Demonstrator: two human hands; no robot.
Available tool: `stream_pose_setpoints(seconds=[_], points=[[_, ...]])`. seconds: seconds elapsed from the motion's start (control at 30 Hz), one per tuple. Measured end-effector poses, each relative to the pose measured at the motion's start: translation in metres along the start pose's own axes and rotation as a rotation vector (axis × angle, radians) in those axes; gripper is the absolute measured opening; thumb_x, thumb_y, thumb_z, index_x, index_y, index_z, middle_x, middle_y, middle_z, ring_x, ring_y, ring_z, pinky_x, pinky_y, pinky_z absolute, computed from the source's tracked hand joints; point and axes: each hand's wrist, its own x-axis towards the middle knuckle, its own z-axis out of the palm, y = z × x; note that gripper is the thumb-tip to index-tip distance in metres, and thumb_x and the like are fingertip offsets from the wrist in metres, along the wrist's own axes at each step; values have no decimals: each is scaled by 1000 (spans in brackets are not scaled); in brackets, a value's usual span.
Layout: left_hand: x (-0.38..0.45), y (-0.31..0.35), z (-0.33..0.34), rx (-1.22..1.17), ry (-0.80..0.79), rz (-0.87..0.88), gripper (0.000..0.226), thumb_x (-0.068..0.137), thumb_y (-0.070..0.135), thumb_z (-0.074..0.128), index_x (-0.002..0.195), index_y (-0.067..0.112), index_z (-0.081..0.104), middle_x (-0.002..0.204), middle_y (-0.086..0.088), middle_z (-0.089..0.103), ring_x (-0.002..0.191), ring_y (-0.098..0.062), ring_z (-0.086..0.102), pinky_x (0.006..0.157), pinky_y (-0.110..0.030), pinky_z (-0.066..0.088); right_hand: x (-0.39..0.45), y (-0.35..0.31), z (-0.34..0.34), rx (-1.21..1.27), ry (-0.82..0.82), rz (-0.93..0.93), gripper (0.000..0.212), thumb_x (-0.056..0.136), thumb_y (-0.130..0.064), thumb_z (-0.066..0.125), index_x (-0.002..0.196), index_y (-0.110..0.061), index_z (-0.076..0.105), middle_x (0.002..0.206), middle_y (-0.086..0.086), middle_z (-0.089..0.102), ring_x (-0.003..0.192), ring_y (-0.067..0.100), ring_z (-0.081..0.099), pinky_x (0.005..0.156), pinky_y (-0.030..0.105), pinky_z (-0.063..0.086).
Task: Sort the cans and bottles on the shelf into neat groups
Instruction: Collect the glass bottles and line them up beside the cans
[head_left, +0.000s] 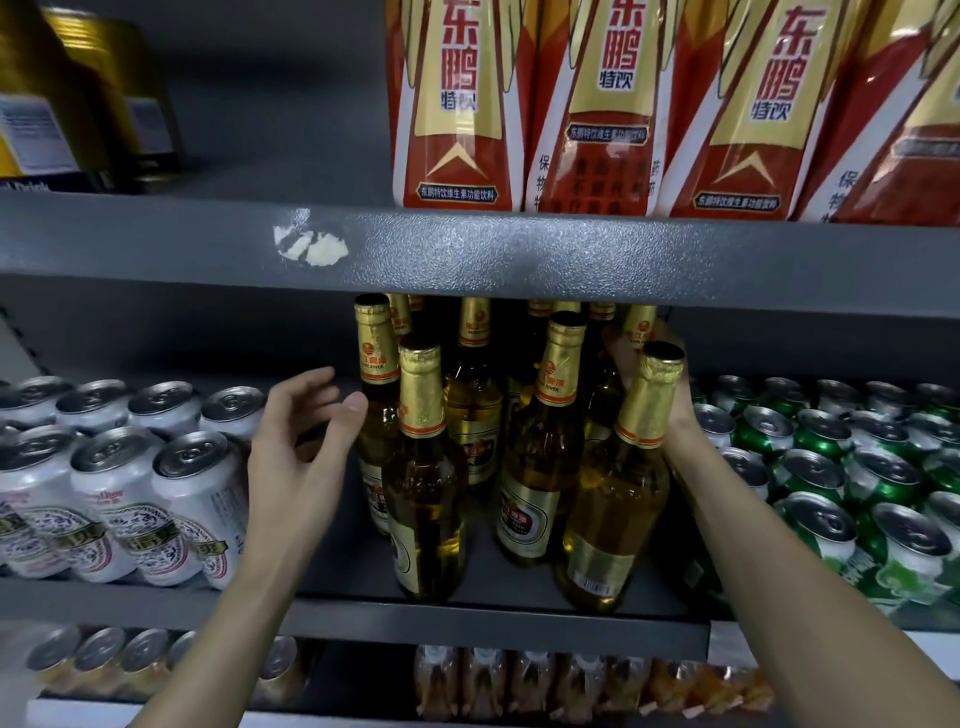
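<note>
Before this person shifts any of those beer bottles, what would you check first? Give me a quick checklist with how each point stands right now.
1. Left hand free to take a bottle: ok, it is open and empty, beside the left rear bottle.
2. Right hand grip: cannot tell, it reaches behind the front right bottle and its fingers are mostly hidden.
3. Bottles upright: not ok, the front right bottle leans left.
4. Bottles in neat rows: not ok, the cluster is staggered.
5. White cans clear of the left hand: ok, they stand grouped to its left.
6. Green cans clear of the right arm: cannot tell, the forearm covers the nearest ones.
</note>
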Motion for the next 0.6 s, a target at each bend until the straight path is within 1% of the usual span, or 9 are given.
stream_pose_setpoints(seconds=[0.1, 0.17, 0.23, 0.3, 0.37, 0.4, 0.47, 0.53, 0.6], points=[[0, -1, 1, 7, -2, 3, 48, 87, 46, 67, 129, 23, 63, 115, 3, 69, 106, 1, 66, 84, -7, 48, 4, -1, -2, 22, -16, 99, 29, 104, 4, 44, 84, -8, 60, 65, -16, 68, 61, -7, 61, 65, 11, 48], [-1, -1, 2, 9, -4, 3, 47, 87, 45, 66, 129, 23, 63, 116, 2, 69, 104, 2, 66, 84, -7, 48, 5, -5, -2, 45, 24, 96, 25, 104, 6, 43, 89, -2, 62, 66, -12, 67, 61, -5, 60, 64, 11, 48], [-2, -1, 3, 10, -7, 0, 48, 87, 45, 66, 129, 23, 62, 118, 0, 68, 103, 4, 65, 83, -7, 48, 0, -10, -2, -33, 31, 80, 30, 103, 5, 49, 81, -12, 60, 72, -8, 66, 71, 6, 62, 71, 22, 49], [-4, -2, 3, 12, -13, -4, 50, 86, 48, 67, 129, 23, 63, 118, 0, 69, 105, 2, 65, 84, -7, 48, -4, -11, 0, -138, 9, 32, 32, 101, -1, 57, 79, -24, 59, 82, 3, 67, 84, 21, 60, 78, 36, 47], [-6, -1, 3, 11, -21, -3, 55, 83, 55, 68, 129, 24, 63, 116, 1, 69, 107, 0, 66, 84, -7, 48, -6, -16, -1, -220, -26, -7, 16, 97, -15, 67, 85, -25, 65, 96, 15, 72, 92, 30, 67, 83, 44, 51], [-7, -1, 3, 7, -24, -4, 57, 82, 57, 67, 129, 25, 63, 116, 1, 70, 107, 0, 66, 84, -8, 48, -8, -18, -2, -223, -40, -14, 5, 94, -24, 71, 94, -20, 68, 104, 15, 74, 98, 29, 69, 87, 43, 52], [-7, 1, 1, -2, -31, -2, 55, 83, 55, 67, 128, 26, 63, 116, 1, 69, 109, -2, 66, 85, -8, 49, -11, -22, -7, -210, -15, -16, 39, 87, -31, 75, 114, -6, 65, 110, 11, 73, 101, 17, 70, 89, 32, 53], [-8, 4, 0, -17, -38, 11, 55, 82, 57, 67, 128, 27, 63, 117, 2, 70, 112, -5, 66, 86, -10, 50, -18, -25, -14, -204, 34, -49, 42, 88, -15, 78, 121, 3, 58, 108, 6, 70, 95, -1, 68, 90, 21, 51], [-8, 7, -1, -28, -40, 28, 51, 84, 54, 69, 127, 28, 63, 118, 1, 70, 115, -8, 66, 87, -11, 50, -24, -28, -24, -181, 104, -56, 37, 91, -4, 74, 122, 1, 54, 104, 2, 69, 91, -8, 66, 89, 21, 51]])
